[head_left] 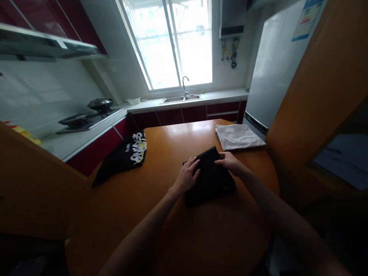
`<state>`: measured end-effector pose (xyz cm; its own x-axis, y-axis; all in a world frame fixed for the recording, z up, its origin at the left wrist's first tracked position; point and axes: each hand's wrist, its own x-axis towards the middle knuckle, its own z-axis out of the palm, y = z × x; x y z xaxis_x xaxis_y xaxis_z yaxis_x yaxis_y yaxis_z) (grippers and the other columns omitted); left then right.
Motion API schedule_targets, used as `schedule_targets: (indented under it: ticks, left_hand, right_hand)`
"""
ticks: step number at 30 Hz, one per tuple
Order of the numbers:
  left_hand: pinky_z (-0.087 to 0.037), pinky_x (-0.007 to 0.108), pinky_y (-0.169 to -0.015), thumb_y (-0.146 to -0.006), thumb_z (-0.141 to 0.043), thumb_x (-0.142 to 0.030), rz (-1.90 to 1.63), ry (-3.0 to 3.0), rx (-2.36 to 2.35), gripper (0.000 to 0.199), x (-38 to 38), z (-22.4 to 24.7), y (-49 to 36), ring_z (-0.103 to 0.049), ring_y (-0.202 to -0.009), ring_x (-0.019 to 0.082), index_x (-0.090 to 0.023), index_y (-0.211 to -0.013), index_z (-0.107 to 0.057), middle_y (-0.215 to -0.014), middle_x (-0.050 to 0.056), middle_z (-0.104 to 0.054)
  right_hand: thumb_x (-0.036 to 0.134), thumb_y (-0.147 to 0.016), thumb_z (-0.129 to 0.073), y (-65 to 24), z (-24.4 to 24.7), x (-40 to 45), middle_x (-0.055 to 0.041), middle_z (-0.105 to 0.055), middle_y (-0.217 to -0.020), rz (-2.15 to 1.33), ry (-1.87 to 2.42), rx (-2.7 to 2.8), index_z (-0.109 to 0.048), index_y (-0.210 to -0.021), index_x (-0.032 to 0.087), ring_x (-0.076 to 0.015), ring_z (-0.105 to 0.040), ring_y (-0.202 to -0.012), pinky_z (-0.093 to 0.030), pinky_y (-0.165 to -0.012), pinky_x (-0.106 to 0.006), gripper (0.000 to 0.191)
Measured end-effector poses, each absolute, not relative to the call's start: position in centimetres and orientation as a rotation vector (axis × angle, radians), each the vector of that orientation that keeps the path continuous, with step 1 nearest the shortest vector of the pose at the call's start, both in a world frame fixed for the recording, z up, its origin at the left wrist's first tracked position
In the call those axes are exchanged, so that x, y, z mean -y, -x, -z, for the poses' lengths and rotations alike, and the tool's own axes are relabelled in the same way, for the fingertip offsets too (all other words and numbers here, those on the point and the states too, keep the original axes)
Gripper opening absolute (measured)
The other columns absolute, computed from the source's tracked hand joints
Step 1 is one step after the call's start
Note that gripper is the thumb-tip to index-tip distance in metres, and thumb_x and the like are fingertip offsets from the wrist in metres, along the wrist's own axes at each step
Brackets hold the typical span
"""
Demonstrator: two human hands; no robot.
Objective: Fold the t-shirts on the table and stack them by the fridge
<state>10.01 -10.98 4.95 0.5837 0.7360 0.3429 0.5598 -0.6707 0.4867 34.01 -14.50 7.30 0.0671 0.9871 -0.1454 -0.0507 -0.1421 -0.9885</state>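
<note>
A black folded garment (208, 180) lies on the wooden table in front of me, its far edge raised in a fold. My left hand (187, 176) holds the left side of that fold, fingers over the top. At the far right corner, my right hand (230, 163) grips the same cloth, fingertips resting on its upper face. Both thumbs point inward. A small pale mark, too dim to read, shows near the garment's lower right corner.
The orange-brown wooden table (169, 145) has a rounded edge. A black garment with white lettering (122, 155) lies at its left edge, and a folded white garment (240, 136) at the far right. Beyond are a sink (174, 99), a stove (96, 119) and a fridge (273, 65).
</note>
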Motion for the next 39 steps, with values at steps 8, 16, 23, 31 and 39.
schedule_targets:
  ticks: [8,16,23,31,39]
  left_hand:
    - [-0.014,0.059,-0.122,-0.101,-0.046,-0.047,-0.364,-2.762,-1.061,0.058,11.7,-1.7,-11.0,-0.014,-0.154,0.031,-0.026,-0.155,-0.038,-0.166,0.009,-0.022]
    - [-0.014,0.053,-0.124,-0.103,-0.042,-0.041,-0.530,-2.786,-1.144,0.057,11.5,-1.7,-11.3,-0.017,-0.153,0.028,-0.021,-0.156,-0.035,-0.165,0.013,-0.026]
    - [-0.017,0.053,-0.123,-0.100,-0.046,-0.045,-0.408,-2.700,-1.224,0.064,10.3,-0.7,-10.8,-0.022,-0.152,0.030,-0.016,-0.155,-0.035,-0.163,0.016,-0.029]
    - [-0.015,0.051,-0.124,-0.102,-0.042,-0.039,-0.620,-2.704,-1.102,0.056,13.0,-3.0,-11.3,-0.019,-0.153,0.027,-0.021,-0.155,-0.036,-0.163,0.011,-0.030]
    - [-0.014,0.061,-0.122,-0.098,-0.052,-0.050,-0.332,-2.832,-0.652,0.064,18.0,-2.7,-12.0,-0.013,-0.154,0.033,-0.034,-0.157,-0.032,-0.166,0.007,-0.022]
  right_hand:
    - [0.002,-0.062,-0.067,-35.6,-4.4,14.7,-0.0078,-0.077,-0.088,-0.946,1.691,1.258,-0.073,-0.095,0.010,-0.0226,-0.071,-0.079,-0.055,-0.068,-0.027,0.035]
    - [0.025,-0.093,-0.052,-32.7,-4.1,15.1,-0.0193,-0.051,-0.148,-0.094,1.926,1.727,-0.050,-0.145,0.010,-0.0303,-0.042,-0.139,-0.032,-0.115,-0.043,0.054]
    - [0.042,-0.101,-0.042,-31.0,-0.7,14.9,-0.0139,-0.021,-0.166,-0.254,2.025,1.977,-0.033,-0.156,0.014,-0.0272,-0.015,-0.153,-0.009,-0.122,-0.054,0.063]
    - [0.031,-0.091,-0.059,-36.5,-2.7,15.0,-0.0213,-0.068,-0.122,-0.518,2.043,1.337,-0.070,-0.120,0.009,-0.0306,-0.062,-0.117,-0.046,-0.098,-0.035,0.038]
    - [0.030,-0.073,-0.078,-37.6,-3.4,15.8,-0.0019,-0.055,-0.045,-0.956,2.017,1.204,-0.062,-0.053,0.014,-0.0118,-0.050,-0.044,-0.034,-0.043,-0.022,0.030]
